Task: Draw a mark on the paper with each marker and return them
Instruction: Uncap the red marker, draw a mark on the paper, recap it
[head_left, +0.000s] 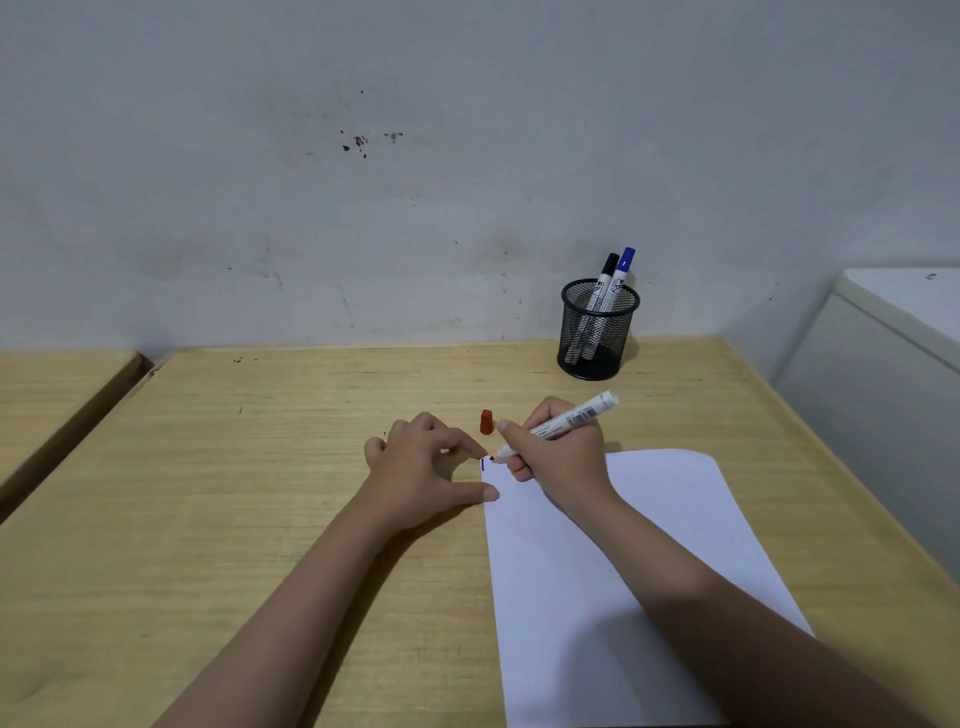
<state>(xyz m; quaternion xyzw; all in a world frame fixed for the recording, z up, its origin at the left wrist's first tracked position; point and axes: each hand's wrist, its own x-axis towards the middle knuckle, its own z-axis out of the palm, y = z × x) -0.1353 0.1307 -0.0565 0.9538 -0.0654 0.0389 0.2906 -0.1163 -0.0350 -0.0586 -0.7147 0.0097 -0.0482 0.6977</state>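
Forearms reach in from the desk's near edge as we work at the far left corner of the white paper sheet (597, 561). Our right hand (558, 457) is wrapped around the uncapped red marker (558, 423) in a writing grip, its tip at or just above that corner; we cannot tell whether it touches yet. Just beside the tip sits a short blue mark (483, 464), near the paper's left edge. Our left hand (426, 462) grasps nothing: fingers are loosely curled on the wooden desk (260, 467), the thumb pressing the paper's left edge to steady it. The red cap (486, 422) stands upright on the desk just beyond the paper, between the two hands. Near the far right corner of the desk, a black mesh pen holder (597, 332) holds the black marker (602, 283) and the blue marker (621, 275), both capped. We judge the red stroke to be the step in hand. The next move calls for a short line beside the blue one, then recapping and dropping the marker into the holder.
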